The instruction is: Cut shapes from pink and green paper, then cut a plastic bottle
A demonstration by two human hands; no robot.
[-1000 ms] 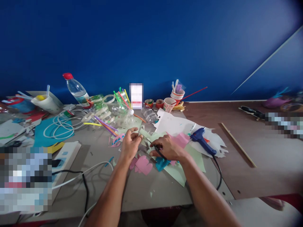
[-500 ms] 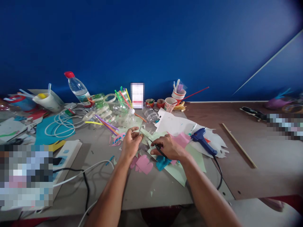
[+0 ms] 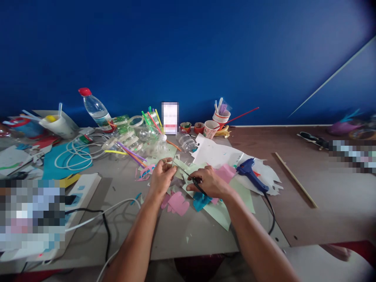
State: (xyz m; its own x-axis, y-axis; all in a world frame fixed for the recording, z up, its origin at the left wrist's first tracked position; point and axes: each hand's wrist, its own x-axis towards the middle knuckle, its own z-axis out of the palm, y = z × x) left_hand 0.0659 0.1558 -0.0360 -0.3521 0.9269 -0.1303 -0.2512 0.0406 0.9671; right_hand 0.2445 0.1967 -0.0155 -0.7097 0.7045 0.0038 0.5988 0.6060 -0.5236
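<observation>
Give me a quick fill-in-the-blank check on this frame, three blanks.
The left hand pinches a thin scrap while the right hand holds ____.
The glue gun lying beside the right hand is ____.
The water bottle at the back left has a ____ cap.
Missing words: scissors; blue; red.

The scissors (image 3: 189,177) have dark handles and thin blades. They sit in the right hand (image 3: 210,183), lifted just above the table, with the blades pointing up and to the left. Their tips meet a small pale scrap (image 3: 175,163) pinched in the fingertips of the left hand (image 3: 160,178). The scrap's material is too small to tell.
</observation>
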